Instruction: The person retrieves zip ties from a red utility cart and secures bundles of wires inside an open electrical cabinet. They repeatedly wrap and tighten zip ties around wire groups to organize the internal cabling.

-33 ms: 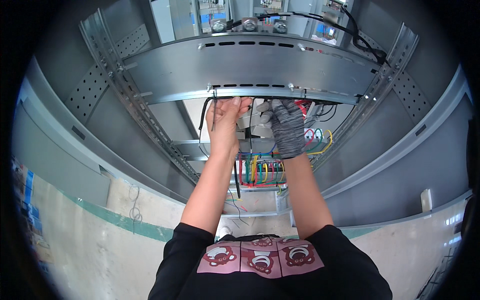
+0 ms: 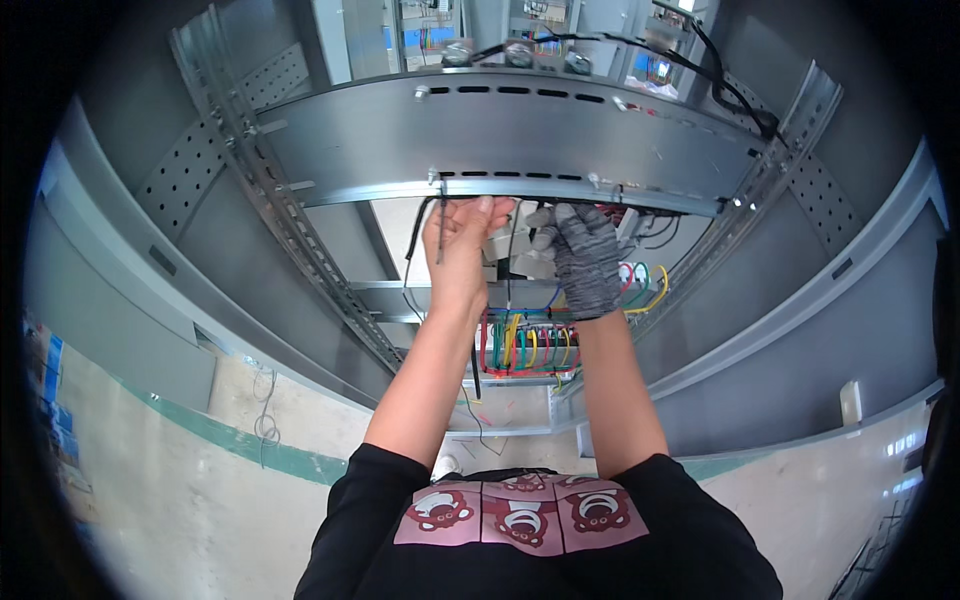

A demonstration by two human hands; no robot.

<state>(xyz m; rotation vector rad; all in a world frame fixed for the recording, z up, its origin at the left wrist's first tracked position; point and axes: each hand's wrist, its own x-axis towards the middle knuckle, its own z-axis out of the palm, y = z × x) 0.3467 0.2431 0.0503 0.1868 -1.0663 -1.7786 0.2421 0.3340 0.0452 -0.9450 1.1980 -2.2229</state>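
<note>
A black cable bundle (image 2: pixel 650 210) runs along the lower edge of a wide grey metal crosspiece (image 2: pixel 360 140). My bare left hand (image 2: pixel 460 240) has its fingers curled up against the bundle, the thumb pressed near the edge. A dark thin strip, apparently a cable tie (image 2: pixel 441 240), hangs in front of its knuckles. On the right, my right hand (image 2: pixel 585 260) wears a grey knitted glove, its fingers bent around the same bundle. Between the hands a thin black strand (image 2: pixel 512 255) hangs down. The fingertips are partly hidden under the crosspiece.
Slotted upright rails (image 2: pixel 265 190) stand on both sides of the cabinet frame. Below lies a row of terminals with red, green and yellow wires (image 2: pixel 530 345). A black cable (image 2: pixel 715 75) loops at the upper right. Loose grey wire (image 2: pixel 266 420) lies on the floor.
The cabinet and both hands sit slightly farther right in the picture. The hands keep nearly the same hold at the bundle.
</note>
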